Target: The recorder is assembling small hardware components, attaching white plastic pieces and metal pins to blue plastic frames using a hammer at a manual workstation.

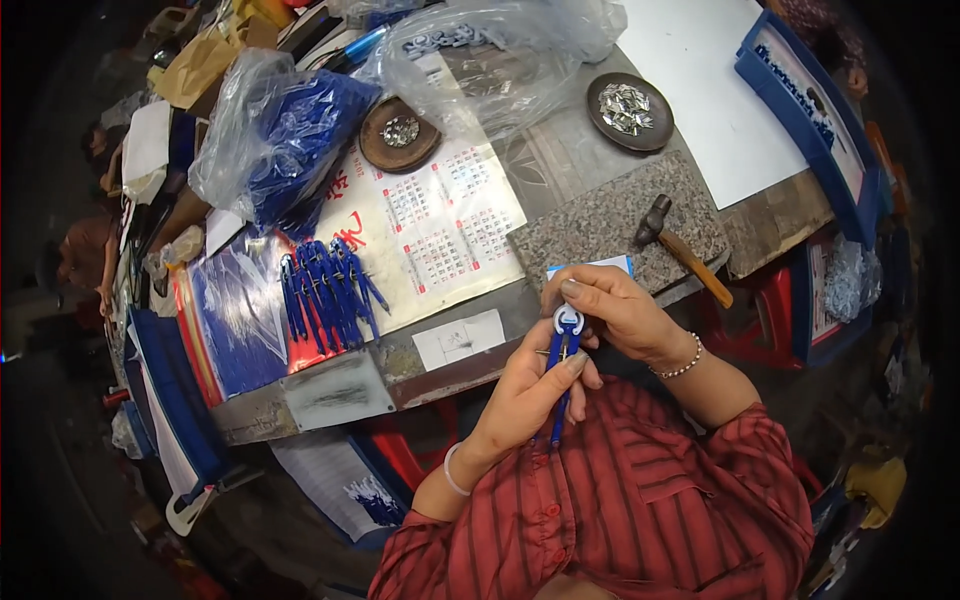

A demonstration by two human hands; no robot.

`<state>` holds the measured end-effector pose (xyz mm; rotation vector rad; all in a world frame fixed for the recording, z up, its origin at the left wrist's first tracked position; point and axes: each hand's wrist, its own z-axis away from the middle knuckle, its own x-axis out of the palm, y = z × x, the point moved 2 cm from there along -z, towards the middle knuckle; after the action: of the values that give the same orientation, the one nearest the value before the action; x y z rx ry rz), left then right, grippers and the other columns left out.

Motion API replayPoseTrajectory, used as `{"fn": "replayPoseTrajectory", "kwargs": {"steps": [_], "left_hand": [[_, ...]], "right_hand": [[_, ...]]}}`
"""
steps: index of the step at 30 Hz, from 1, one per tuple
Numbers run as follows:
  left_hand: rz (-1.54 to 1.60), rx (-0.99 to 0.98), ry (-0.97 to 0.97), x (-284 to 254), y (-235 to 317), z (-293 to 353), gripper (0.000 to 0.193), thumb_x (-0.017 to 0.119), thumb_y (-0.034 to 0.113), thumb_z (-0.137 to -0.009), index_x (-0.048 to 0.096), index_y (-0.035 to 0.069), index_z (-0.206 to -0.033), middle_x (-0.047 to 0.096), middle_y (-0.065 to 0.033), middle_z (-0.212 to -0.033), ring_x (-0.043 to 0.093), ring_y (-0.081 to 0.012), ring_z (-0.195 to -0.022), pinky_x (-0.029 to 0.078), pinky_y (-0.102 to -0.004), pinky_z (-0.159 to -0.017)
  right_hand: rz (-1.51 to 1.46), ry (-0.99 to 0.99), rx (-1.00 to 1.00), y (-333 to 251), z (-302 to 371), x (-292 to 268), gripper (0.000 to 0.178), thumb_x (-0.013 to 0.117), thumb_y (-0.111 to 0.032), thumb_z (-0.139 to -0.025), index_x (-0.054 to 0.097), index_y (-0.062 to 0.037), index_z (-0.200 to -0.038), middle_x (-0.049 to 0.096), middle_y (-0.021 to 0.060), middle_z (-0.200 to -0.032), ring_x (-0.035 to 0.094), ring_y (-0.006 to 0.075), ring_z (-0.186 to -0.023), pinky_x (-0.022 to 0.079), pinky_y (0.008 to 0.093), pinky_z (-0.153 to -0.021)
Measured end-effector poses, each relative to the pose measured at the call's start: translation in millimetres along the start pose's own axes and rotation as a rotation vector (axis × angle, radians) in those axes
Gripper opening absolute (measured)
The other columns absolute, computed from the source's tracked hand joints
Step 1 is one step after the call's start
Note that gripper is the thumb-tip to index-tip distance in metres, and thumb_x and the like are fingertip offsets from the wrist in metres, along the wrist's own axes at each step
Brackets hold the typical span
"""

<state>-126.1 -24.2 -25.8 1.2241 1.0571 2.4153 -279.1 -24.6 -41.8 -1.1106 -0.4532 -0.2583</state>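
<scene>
Right by the near edge of the granite slab (pixel 590 225), the blue-handled pliers-like tool (pixel 562 368) is up in the air between 2 hands, its pale, ring-shaped head pointing toward the stone. The left hand (pixel 528 390) has it, fingers wrapped around the handles and thumb pressed on top. In comes the right hand (pixel 618 312), its thumb and index finger drawn together at the tool's head; whether they pinch the head or some tiny piece there, I can't tell. Over on the slab's right part lies the hammer (pixel 680 253), wooden handle poking past the edge. Beyond the slab sits 1 brown dish (pixel 655 138) of shiny metal bits, and a 2nd dish (pixel 377 150) holds more, well off to the slab's far left. Left of the slab, a printed calendar sheet (pixel 360 290) spreads out, with a bundle of blue-handled tools (pixel 330 290) lying farther left.
</scene>
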Motion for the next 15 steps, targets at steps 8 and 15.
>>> {"fn": "replayPoseTrajectory", "kwargs": {"steps": [8,15], "left_hand": [[-0.031,0.018,0.017,7.3,4.7,-12.3,0.031,0.049,0.015,-0.095,0.040,0.000,-0.120,0.059,-0.0114,-0.083,0.056,-0.0117,-0.056,0.046,-0.0216,-0.052],[-0.019,-0.003,0.095,2.0,15.9,-4.4,0.041,0.050,0.011,-0.094,0.035,0.001,-0.131,0.059,-0.0115,-0.083,0.056,-0.0124,-0.056,0.047,-0.0230,-0.055]], "right_hand": [[0.127,0.009,-0.027,-16.3,8.3,-10.7,0.027,0.048,-0.028,-0.096,0.059,-0.0029,-0.096,0.053,-0.0024,-0.072,0.047,0.0023,-0.058,0.039,0.0163,-0.049],[1.154,0.544,-0.563,-105.8,6.0,-83.8,0.022,0.056,-0.011,-0.086,0.056,0.0002,-0.105,0.059,0.0076,-0.078,0.055,0.0129,-0.066,0.046,0.0277,-0.061]]}}
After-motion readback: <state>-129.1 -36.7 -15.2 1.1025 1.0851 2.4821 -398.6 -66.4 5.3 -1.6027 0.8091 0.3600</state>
